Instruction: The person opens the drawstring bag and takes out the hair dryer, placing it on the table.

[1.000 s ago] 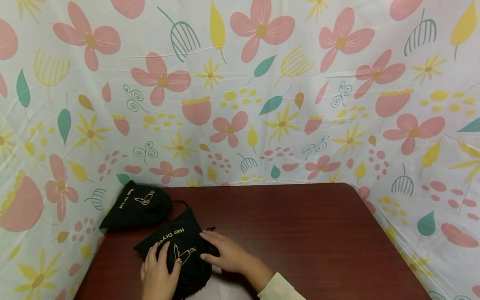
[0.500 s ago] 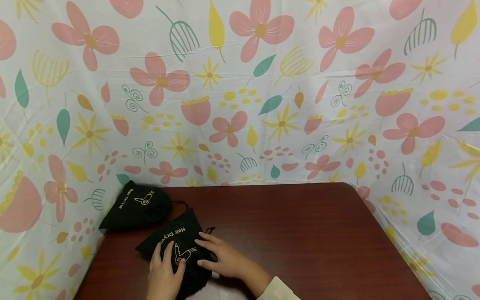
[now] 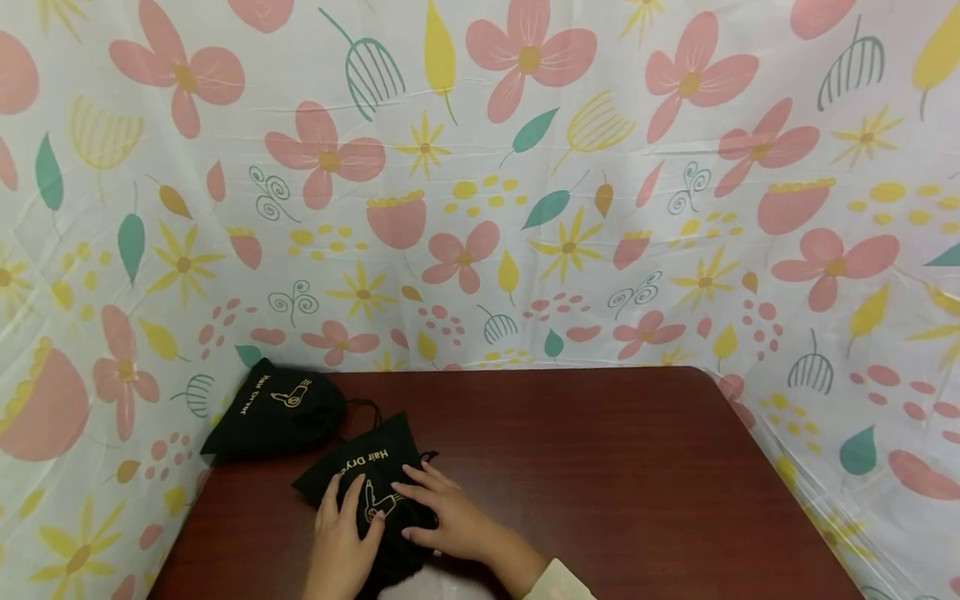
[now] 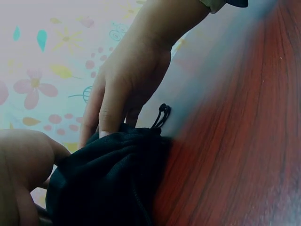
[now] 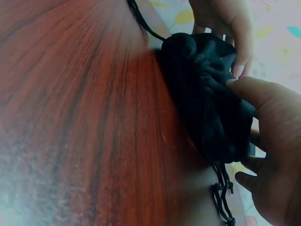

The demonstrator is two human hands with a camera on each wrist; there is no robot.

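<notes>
A black drawstring bag [image 3: 393,442], printed with gold "Hair Dryer" lettering and a dryer picture, lies at the table's near left. My left hand [image 3: 343,537] rests on its left part, fingers extended and spread, thumb on the printed face. From the other side my right hand [image 3: 453,521] touches the bag's right edge with spread fingers. Gathered cloth of the bag [image 4: 108,183] fills the bottom of the left wrist view. In the right wrist view, my right thumb lies on top of the bag [image 5: 204,103], and knotted cords [image 5: 221,202] hang from one end.
A second black hair dryer bag [image 3: 300,429] lies at the table's far left, its cord reaching toward the first bag. The dark red wooden table [image 3: 600,475] extends to the right. A flower-printed curtain [image 3: 465,192] surrounds the table at the back and sides.
The near bag has shifted slightly right and turned a little, with my left hand moving right along with it. My right hand's fingers have come further over its edge. The second bag stays put.
</notes>
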